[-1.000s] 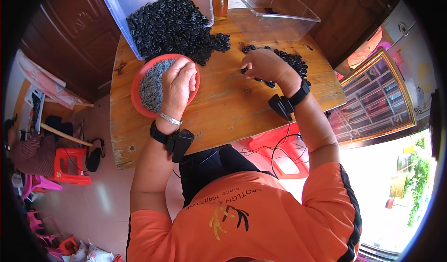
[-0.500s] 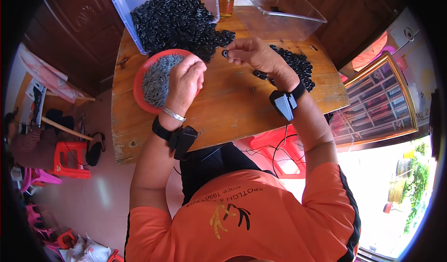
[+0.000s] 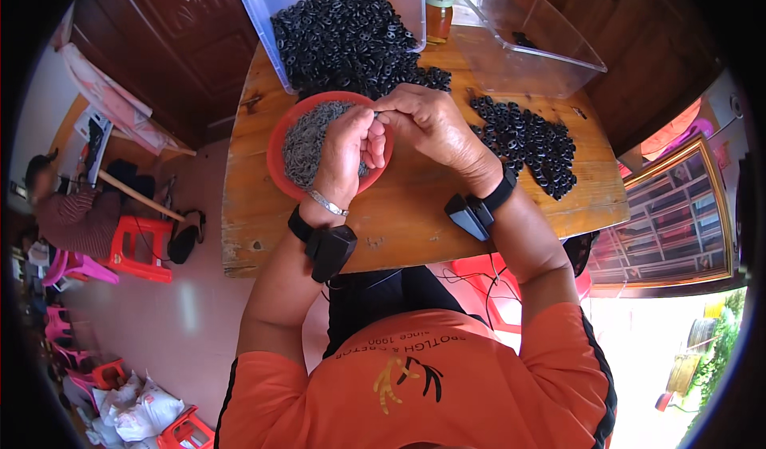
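My left hand (image 3: 348, 152) is closed above the red bowl (image 3: 277, 162), its thumb and forefinger pinched together. Whatever it may hold is hidden. From the right, my right hand (image 3: 435, 126) meets it, fingertips touching, pinching a small black oval piece that barely shows between the fingers. Small grey metal-looking pieces (image 3: 307, 142) fill the bowl. Beyond it, a heap of black oval pieces with holes (image 3: 343, 42) spills out of a tipped clear plastic bin (image 3: 267, 26). A second pile of black pieces (image 3: 527, 142) lies right of my right hand.
All this stands on a wooden table (image 3: 415, 221). At the back are a jar of amber liquid (image 3: 438, 18) and a clear plastic box (image 3: 550, 70). Red stools (image 3: 140, 249) and white sacks (image 3: 148, 409) are on the floor at left, where another person (image 3: 80, 213) sits.
My right hand has moved left with the black piece, and its fingertips now meet those of my left hand by the bowl. The whole view has shifted slightly.
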`<move>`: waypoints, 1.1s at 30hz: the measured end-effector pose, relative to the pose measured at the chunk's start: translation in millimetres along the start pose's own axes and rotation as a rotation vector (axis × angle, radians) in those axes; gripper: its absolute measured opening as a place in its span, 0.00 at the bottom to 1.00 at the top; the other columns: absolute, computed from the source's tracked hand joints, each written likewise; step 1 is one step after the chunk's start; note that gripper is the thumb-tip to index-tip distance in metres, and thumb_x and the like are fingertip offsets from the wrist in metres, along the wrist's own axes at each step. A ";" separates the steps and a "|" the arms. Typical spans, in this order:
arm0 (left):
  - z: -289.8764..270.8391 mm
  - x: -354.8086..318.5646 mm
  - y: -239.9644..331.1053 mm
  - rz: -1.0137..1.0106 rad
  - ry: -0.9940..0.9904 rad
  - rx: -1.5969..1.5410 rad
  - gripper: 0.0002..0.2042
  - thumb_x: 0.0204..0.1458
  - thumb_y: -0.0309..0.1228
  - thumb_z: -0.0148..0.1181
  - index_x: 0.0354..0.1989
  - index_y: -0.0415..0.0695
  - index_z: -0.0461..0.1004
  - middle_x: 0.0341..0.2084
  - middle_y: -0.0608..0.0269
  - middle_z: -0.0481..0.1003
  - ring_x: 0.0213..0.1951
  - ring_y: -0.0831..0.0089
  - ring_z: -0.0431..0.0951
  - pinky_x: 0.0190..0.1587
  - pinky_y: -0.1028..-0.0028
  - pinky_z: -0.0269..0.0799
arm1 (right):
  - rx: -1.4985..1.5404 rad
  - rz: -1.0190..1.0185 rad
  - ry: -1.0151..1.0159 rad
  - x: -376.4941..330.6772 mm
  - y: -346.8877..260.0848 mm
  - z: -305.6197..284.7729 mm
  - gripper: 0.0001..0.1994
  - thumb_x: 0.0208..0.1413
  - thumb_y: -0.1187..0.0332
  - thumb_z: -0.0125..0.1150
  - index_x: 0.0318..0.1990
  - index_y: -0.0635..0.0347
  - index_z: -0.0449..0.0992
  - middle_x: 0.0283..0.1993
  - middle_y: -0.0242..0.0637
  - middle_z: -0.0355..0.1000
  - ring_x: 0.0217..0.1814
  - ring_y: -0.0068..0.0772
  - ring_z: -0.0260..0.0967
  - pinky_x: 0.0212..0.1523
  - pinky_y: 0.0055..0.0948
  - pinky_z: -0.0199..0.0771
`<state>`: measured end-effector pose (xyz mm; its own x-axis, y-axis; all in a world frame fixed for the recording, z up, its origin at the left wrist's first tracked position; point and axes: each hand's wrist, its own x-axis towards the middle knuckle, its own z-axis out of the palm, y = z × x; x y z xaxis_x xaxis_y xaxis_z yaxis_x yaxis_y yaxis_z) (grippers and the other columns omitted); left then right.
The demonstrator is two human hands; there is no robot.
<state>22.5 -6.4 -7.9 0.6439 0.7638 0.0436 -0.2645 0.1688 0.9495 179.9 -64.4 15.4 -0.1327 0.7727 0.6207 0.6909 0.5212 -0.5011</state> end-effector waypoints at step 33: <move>9.2 -2.3 2.9 0.667 0.157 0.967 0.07 0.55 0.30 0.49 0.36 0.40 0.65 0.23 0.51 0.71 0.25 0.56 0.73 0.28 0.64 0.67 | 0.707 0.272 0.072 -7.3 5.8 2.8 0.07 0.52 0.78 0.60 0.39 0.61 0.76 0.39 0.28 0.73 0.41 0.17 0.69 0.45 0.21 0.71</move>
<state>26.9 -13.5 -2.3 0.4714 0.6017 0.6448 0.1810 -0.7815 0.5970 183.0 -66.0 6.2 0.0410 0.8940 0.4461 0.0695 0.4429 -0.8939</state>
